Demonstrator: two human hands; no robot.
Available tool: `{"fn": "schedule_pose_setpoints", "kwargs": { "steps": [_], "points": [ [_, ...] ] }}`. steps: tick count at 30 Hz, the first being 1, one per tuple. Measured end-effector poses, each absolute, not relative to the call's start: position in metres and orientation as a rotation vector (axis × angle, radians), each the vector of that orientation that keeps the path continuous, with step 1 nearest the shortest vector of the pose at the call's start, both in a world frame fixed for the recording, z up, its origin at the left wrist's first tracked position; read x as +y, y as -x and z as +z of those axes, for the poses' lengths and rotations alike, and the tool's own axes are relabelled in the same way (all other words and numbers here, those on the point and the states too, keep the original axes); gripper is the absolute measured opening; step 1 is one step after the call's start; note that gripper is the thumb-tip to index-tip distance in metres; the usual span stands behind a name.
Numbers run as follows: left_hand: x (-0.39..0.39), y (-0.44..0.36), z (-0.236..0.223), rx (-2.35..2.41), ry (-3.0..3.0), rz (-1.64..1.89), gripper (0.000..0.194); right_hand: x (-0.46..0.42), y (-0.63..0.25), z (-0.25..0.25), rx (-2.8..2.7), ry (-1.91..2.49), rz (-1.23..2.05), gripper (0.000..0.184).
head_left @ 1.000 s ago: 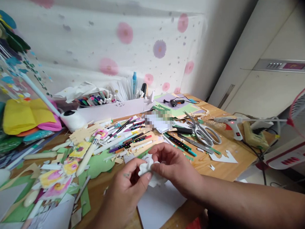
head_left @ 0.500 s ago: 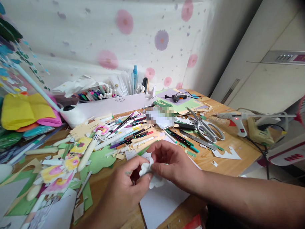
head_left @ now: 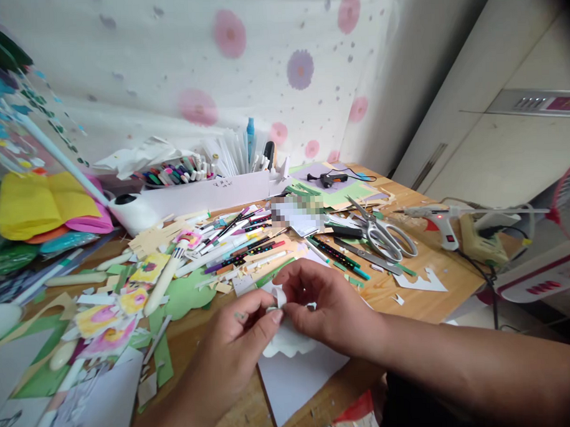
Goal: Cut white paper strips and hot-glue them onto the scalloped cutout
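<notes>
Between the fingertips of both hands is a white scalloped paper piece (head_left: 289,341), its wavy edge hanging below the fingers. Its top part is bent up into a small curl between the two hands. My left hand (head_left: 247,333) pinches it from the left with thumb and forefinger. From the right, my right hand (head_left: 316,299) grips it too, its fingers curled and hiding part of the paper. Underneath lies a stack of white paper (head_left: 303,384) on the wooden table (head_left: 201,359).
Grey scissors (head_left: 382,235) lie behind my right hand, near dotted pens (head_left: 338,258). A white hot glue gun (head_left: 442,220) rests at the table's right. Painted paper flowers (head_left: 104,319) and green scraps (head_left: 187,295) spread on the left. A marker box (head_left: 209,194) stands at the back.
The paper's scalloped lower edge now hangs more openly below my fingers, and its top curl stands up between them. Both hands keep their pinch and have barely shifted.
</notes>
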State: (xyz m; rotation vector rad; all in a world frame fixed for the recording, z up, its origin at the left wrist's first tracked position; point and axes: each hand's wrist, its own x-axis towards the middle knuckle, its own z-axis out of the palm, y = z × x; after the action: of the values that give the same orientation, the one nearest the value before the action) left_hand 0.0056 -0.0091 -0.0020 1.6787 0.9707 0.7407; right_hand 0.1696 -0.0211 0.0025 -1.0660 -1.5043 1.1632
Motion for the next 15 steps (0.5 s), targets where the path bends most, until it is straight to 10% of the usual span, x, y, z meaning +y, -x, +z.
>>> {"fn": "schedule_pose_setpoints", "kwargs": {
  "steps": [15],
  "points": [
    [-0.01, -0.01, 0.005, 1.083, -1.468, 0.774, 0.019, -0.022, -0.181, 0.003, -1.441, 1.136, 1.348, 0.03]
  ]
}}
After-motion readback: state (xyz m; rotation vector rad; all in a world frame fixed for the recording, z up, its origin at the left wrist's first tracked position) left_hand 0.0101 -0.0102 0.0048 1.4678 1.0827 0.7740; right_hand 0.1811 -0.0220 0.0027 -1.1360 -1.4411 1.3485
